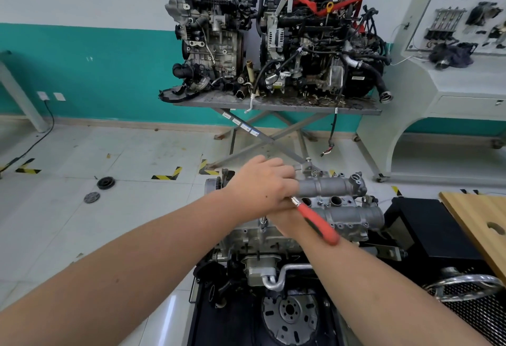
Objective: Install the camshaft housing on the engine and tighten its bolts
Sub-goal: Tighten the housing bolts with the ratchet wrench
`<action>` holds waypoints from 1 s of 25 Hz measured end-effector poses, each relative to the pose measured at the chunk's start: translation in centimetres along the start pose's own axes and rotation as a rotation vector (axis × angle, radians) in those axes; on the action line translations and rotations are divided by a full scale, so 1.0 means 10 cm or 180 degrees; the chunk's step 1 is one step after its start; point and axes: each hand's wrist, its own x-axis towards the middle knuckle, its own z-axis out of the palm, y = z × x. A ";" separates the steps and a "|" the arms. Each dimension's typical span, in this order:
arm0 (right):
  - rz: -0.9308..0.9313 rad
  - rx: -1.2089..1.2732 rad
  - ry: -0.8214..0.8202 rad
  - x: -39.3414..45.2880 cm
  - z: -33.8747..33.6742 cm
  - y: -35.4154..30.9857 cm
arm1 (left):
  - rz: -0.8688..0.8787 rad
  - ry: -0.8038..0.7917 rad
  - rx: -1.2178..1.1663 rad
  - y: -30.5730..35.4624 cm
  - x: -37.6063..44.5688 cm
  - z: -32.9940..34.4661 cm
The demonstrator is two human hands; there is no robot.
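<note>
Reaching out from seven o'clock, the left hand lay knuckles-up over the near end of the camshaft housing, its fingers curled down around something beneath the palm; what exactly they grasped was hidden. The right hand crossed under it from five o'clock and was mostly covered, so its fingers could not be read, though the red-handled wrench ran out from between the two hands toward four o'clock, lying against the right wrist.

The housing sat on top of the engine at the centre of view, a pale grey casting with two round tubes side by side and open round holes between them. A few bolts stood in its top face. Below the engine, at six o'clock, a flywheel faced the camera.

At twelve o'clock a metal table carried two more engines, with loose pipes and parts scattered at their feet. At four o'clock a wooden board leaned beside a black box, and a wire mesh basket showed a shiny ring at its rim.
</note>
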 end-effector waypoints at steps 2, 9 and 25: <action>0.0533 -0.0447 0.0822 0.08 0.16 -0.47 | -0.0310 0.0452 -0.0404 0.01 -0.13 0.10; -0.0850 0.1308 0.0029 0.20 0.06 0.02 | -0.2573 0.1638 -0.4116 0.29 -0.25 0.28; -0.1271 -0.1773 -0.0619 0.32 -0.02 0.33 | -0.3979 -0.0493 -0.3858 -0.06 0.10 -0.11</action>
